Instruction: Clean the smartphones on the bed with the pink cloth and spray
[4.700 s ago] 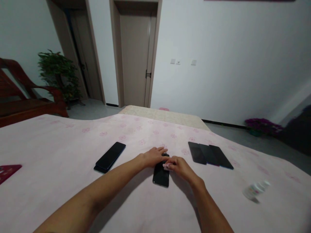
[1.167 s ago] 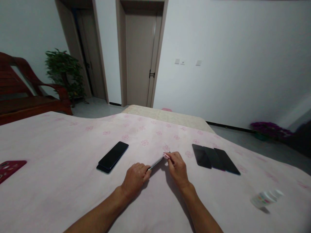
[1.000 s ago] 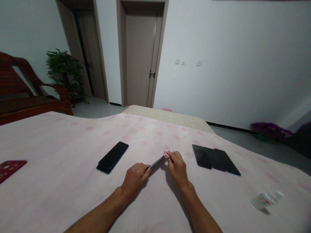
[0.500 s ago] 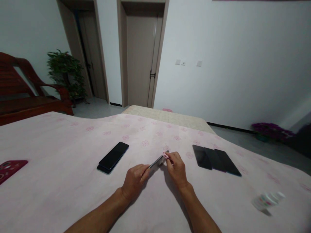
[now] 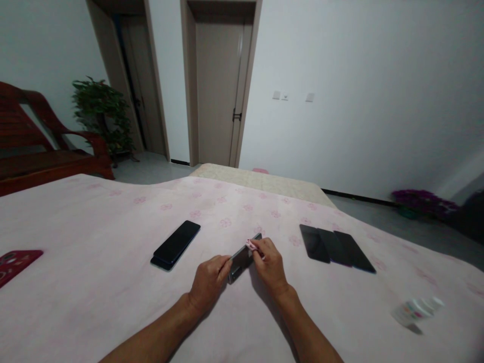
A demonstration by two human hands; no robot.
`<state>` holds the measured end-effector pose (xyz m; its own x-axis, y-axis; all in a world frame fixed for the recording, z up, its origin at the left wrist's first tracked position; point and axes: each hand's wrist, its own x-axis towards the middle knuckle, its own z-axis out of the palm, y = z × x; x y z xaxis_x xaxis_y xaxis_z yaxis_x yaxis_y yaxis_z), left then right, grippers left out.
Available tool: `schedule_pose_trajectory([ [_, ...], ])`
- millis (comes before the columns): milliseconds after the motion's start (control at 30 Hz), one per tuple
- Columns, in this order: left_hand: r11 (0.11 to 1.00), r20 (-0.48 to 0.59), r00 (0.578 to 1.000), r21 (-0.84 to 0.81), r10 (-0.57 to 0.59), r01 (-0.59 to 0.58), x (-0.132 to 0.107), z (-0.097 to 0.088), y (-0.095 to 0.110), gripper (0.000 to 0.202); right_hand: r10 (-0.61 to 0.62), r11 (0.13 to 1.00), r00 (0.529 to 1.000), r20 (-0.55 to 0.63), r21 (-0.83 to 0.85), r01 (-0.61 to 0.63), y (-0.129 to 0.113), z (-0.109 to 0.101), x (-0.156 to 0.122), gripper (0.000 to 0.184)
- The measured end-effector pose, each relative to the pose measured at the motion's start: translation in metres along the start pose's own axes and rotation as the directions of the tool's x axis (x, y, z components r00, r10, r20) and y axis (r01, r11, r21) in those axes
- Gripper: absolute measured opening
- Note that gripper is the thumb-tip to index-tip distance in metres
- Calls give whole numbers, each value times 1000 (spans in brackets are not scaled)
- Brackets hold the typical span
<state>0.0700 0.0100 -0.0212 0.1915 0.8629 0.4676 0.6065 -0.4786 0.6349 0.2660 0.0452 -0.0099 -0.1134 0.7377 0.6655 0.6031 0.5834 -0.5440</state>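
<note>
A smartphone (image 5: 240,262) is held tilted above the pink cloth, its dark back and camera bump facing me. My left hand (image 5: 210,276) is closed on its near left end. Closed on a small pink cloth (image 5: 251,245), my right hand (image 5: 271,263) presses it against the phone's upper edge near the far end. Left of my hands lie two dark phones (image 5: 177,244), one stacked on the other with a slight offset. To the right, several dark phones (image 5: 336,247) overlap in a row, screens up.
A pink flowered sheet (image 5: 113,227) covers the surface. A white bottle (image 5: 416,311) stands at the right, blurred. A red phone or case (image 5: 17,264) lies at the left edge. Beyond are a wooden bench (image 5: 56,156), a potted plant (image 5: 102,116) and a door (image 5: 217,96).
The phone has turned so that its back now shows; earlier it was seen nearly edge-on. My right hand and the pink cloth have slid slightly left along its edge.
</note>
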Motion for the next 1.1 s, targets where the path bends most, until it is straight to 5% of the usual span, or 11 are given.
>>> schedule_pose_trajectory([
  [233, 964, -81, 968, 142, 237, -225, 0, 1, -6, 29, -195, 980, 969, 154, -1, 197, -18, -3, -4, 29],
  [500, 921, -84, 941, 248, 329, -300, -2, -1, -2, 26, -13, 977, 999, -36, -211, 6, 13, -25, 9, 24],
  [833, 904, -101, 924, 269, 369, -331, -1, -5, -1, 25, -186, 981, 929, 320, 9, 193, -41, -11, 0, 26],
  [1100, 911, -102, 930, 265, 352, -316, 0, -6, -1, 22, 28, 972, 999, 27, -232, -21, 13, -34, 11, 24],
])
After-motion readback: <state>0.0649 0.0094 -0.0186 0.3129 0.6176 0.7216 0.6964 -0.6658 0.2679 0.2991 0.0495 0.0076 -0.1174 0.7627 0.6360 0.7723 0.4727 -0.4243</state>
